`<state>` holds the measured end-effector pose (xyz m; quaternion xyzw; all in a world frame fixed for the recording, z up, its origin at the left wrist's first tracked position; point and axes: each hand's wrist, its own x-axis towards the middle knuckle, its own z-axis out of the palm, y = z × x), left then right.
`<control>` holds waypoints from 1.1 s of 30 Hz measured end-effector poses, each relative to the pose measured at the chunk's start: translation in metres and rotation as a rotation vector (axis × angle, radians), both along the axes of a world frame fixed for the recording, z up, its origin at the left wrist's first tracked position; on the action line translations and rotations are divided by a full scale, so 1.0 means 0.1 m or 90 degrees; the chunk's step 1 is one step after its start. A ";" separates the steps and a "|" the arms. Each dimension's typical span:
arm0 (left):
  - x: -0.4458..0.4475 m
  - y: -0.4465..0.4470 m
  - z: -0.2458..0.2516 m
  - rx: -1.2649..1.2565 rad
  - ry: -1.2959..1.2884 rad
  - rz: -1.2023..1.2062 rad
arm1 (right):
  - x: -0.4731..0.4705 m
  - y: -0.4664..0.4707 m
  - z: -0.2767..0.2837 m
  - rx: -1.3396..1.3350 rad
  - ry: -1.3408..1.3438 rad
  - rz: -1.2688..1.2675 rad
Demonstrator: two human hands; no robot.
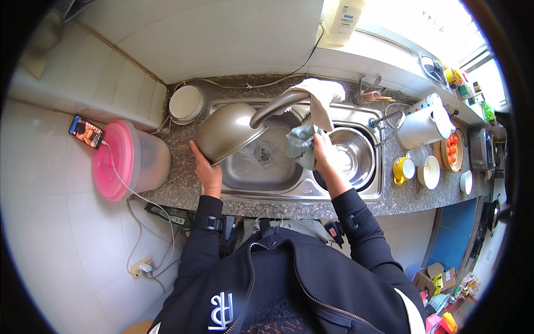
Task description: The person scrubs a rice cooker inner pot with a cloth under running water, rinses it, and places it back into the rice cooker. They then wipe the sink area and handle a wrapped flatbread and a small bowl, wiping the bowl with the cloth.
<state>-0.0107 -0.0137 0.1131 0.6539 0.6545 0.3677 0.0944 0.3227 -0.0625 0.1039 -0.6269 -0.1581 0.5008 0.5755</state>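
Over the left basin of a stainless steel double sink [267, 177], my left hand [207, 171] grips a large metal bowl [227, 131] by its lower left edge, the bowl tilted with its outside towards me. My right hand [325, 154] holds a crumpled grey-green cloth [301, 144] near the divider between the basins. A curved metal faucet [277, 107] reaches over the left basin, and a light towel [321, 94] hangs over it. In the right basin sits a shiny metal bowl [350, 156].
On the left stand a white bowl [186, 102] and a clear bucket with a pink lid [114, 160], a phone [86, 132] beside it. To the right are a yellow mug [403, 170], a cream bowl [429, 172], a large pale container [421, 127] and a basket of red fruit [459, 150].
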 end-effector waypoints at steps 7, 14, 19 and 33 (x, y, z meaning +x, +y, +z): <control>-0.03 -0.06 0.06 0.026 0.037 -0.009 | 0.07 0.51 0.10 0.073 -0.667 0.223; 0.14 -0.05 -0.13 -0.261 -0.056 0.096 | -0.10 0.42 0.06 0.001 -0.683 0.345; 0.21 -0.10 -0.37 -0.594 -0.581 0.104 | -0.03 0.21 0.07 0.017 -0.577 0.299; -0.12 0.07 -0.56 -0.817 -0.865 0.043 | 0.33 -0.52 0.08 0.046 -0.459 0.183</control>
